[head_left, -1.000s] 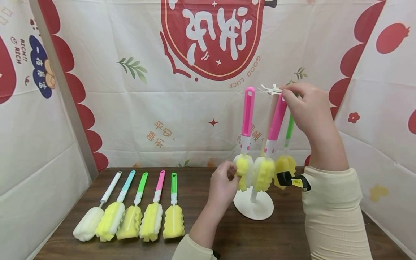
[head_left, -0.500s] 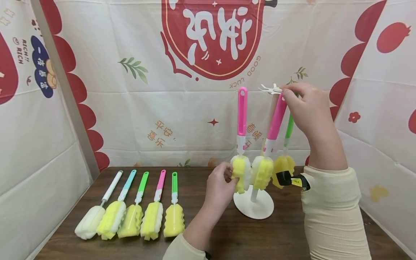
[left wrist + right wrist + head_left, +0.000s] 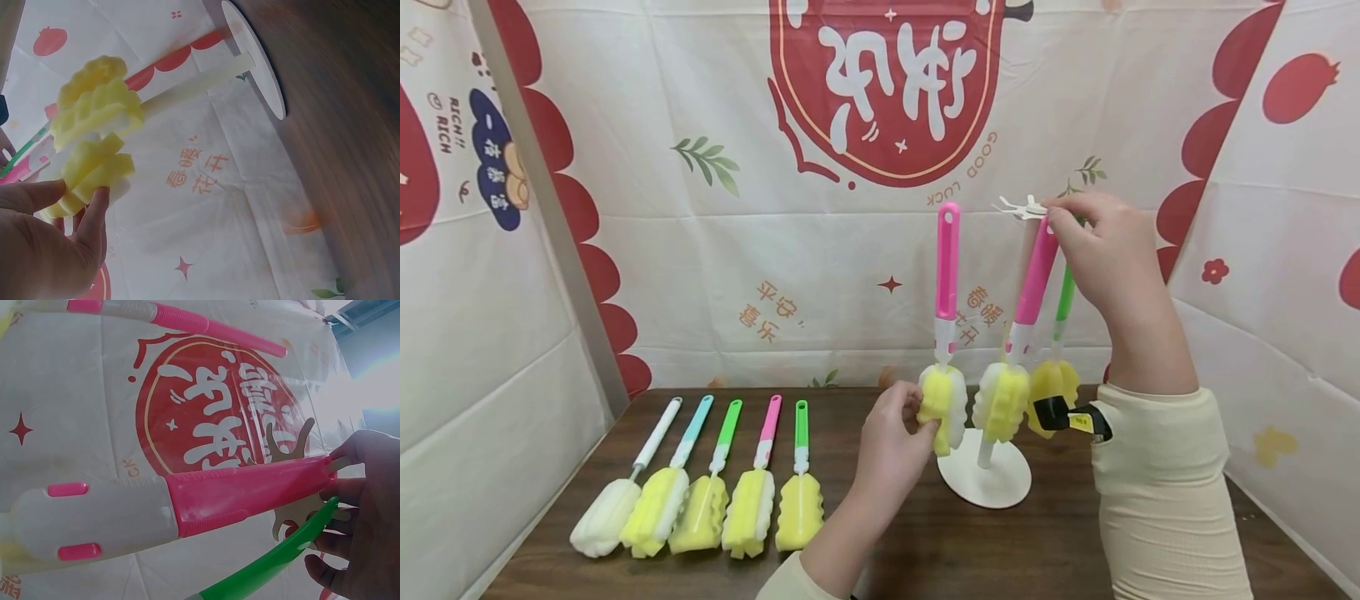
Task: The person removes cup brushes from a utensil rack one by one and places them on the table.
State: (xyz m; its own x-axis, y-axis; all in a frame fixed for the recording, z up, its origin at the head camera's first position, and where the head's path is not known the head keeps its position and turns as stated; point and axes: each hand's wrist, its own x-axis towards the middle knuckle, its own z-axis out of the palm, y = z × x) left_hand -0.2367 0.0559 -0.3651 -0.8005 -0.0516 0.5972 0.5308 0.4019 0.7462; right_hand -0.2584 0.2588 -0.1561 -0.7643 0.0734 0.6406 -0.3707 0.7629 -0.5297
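Note:
My left hand (image 3: 891,437) pinches the yellow-and-white sponge head (image 3: 94,181) of a sponge bottle brush, whose pink handle (image 3: 948,267) points straight up. This brush stands apart, left of the white hook stand (image 3: 985,492). At the stand's top, my right hand (image 3: 1105,242) grips the hooks, with fingertips at the end of a second pink-handled brush (image 3: 250,487). A hook passes through that handle's hole. Behind it hangs a green-handled brush (image 3: 1066,292), its upper end partly hidden by the right hand. Other hooks (image 3: 306,431) on the stand bear nothing.
Several sponge brushes lie in a row on the left of the dark wooden table (image 3: 910,567): white (image 3: 606,517), blue-handled (image 3: 658,508), green-handled (image 3: 700,512), pink-handled (image 3: 748,512) and another green-handled (image 3: 801,508). Printed cloth (image 3: 850,250) encloses the back and sides.
My left hand has moved left and slightly down with the pink-handled brush, widening the gap to the stand. The right hand stays at the stand's top.

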